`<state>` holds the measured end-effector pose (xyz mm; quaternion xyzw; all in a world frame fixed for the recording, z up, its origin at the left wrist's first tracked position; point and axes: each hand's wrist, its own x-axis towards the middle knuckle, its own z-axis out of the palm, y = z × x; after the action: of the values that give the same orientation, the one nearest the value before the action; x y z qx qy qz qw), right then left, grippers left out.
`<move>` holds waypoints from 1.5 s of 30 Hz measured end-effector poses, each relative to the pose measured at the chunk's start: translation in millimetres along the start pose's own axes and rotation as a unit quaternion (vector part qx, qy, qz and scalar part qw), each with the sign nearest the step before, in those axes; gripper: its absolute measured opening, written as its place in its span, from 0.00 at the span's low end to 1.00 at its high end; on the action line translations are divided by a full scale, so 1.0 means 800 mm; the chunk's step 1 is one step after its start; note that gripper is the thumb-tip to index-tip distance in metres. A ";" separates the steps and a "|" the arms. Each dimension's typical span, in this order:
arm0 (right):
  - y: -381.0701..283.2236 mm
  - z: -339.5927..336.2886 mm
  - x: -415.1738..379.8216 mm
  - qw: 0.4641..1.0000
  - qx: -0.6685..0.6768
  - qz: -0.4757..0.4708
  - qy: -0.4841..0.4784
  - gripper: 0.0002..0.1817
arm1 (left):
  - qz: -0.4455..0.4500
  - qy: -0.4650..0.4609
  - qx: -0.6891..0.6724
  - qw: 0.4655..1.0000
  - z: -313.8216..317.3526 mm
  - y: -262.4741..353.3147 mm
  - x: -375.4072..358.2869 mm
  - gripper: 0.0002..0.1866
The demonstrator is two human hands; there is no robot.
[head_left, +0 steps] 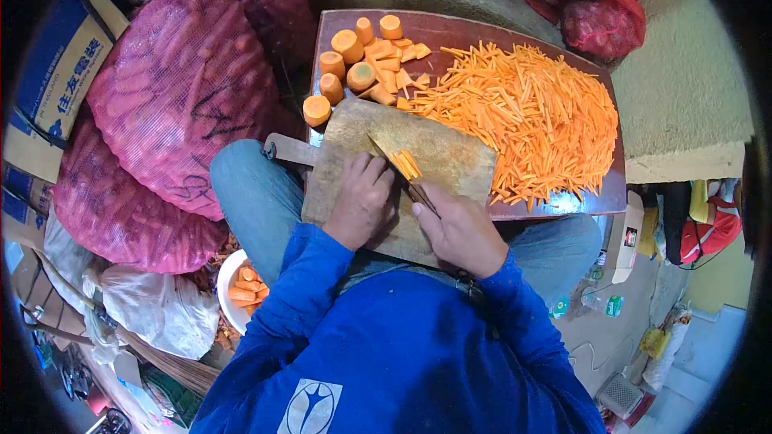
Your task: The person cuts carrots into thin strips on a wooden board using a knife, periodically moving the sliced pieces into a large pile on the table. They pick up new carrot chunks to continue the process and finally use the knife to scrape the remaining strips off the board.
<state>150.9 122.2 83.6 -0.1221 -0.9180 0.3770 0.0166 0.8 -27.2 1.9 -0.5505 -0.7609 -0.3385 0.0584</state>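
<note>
My right hand (460, 227) is closed round the handle of a knife (394, 162), whose blade points up and left over a wooden cutting board (354, 133). A few cut carrot sticks (404, 164) lie against the right side of the blade. On the board left of the knife is my left hand (364, 199), its fingers curled down; what they hold, if anything, is hidden. Beyond the board, carrot chunks (348, 46) and flat pieces sit on a dark red table (450, 28). A large heap of carrot sticks (539, 112) covers the table's right side.
Pink mesh sacks (189, 88) of carrots stand at the left, beside cardboard boxes (60, 64). A white bowl (226, 285) with carrot pieces is at the lower left. A red mesh bag (603, 24) lies beyond the table. Plastic bottles (613, 306) are on the floor at right.
</note>
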 end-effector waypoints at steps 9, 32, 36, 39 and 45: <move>0.003 0.001 0.001 1.000 0.001 0.006 0.001 0.19 | -0.002 0.013 -0.009 1.000 -0.003 0.002 0.002 0.16; 0.043 -0.034 -0.023 0.999 -0.011 -0.005 0.032 0.17 | -0.157 0.159 -0.110 0.969 -0.008 0.004 0.009 0.04; 0.069 -0.058 -0.013 0.987 -0.065 0.029 0.141 0.18 | -0.116 0.117 -0.080 0.983 0.002 -0.002 0.005 0.05; 0.053 -0.067 -0.016 0.982 -0.127 0.013 0.138 0.19 | -0.121 0.096 -0.081 0.985 -0.001 0.003 0.009 0.07; 0.045 -0.042 -0.024 0.970 -0.193 -0.087 0.118 0.21 | -0.025 0.097 -0.094 0.991 -0.030 0.026 0.083 0.17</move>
<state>181.5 165.7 83.6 -0.0860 -0.9721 0.1722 0.1338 -13.6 15.7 60.2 -0.4991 -0.7300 -0.4614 0.0718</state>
